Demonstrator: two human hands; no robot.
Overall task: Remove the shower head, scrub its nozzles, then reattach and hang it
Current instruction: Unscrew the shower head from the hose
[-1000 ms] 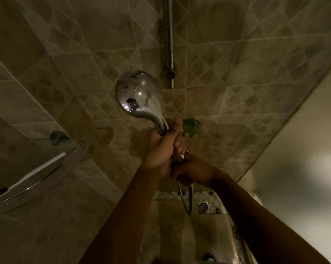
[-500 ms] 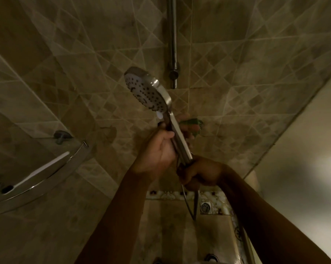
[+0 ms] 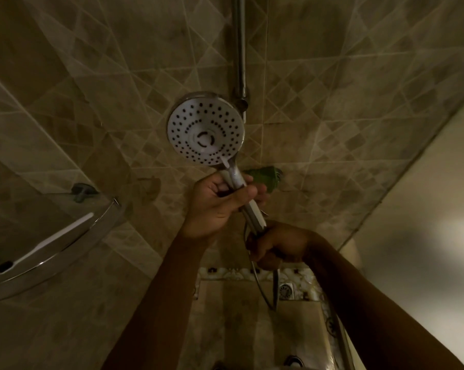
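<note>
From the head view, the shower head (image 3: 205, 128) is held up in front of the tiled wall (image 3: 332, 89), its nozzle face turned toward the person, just left of the foot of the chrome riser rail (image 3: 241, 49). The left hand (image 3: 220, 198) is curled round the upper part of the handle. The right hand (image 3: 276, 247) is closed round the handle's lower end, where the hose (image 3: 262, 292) loops down toward the floor drain (image 3: 286, 290). A green thing (image 3: 265, 177) shows behind the left hand's fingers; I cannot tell what it is. A glass corner shelf (image 3: 52, 236) sits at the left.

This looks like work at the hose joint, though whether loosening or tightening I cannot say. To do it well, I would keep the left hand steady as the anchor and let the right hand alone turn the nut, straight on its thread, without kinking the hose.
</note>
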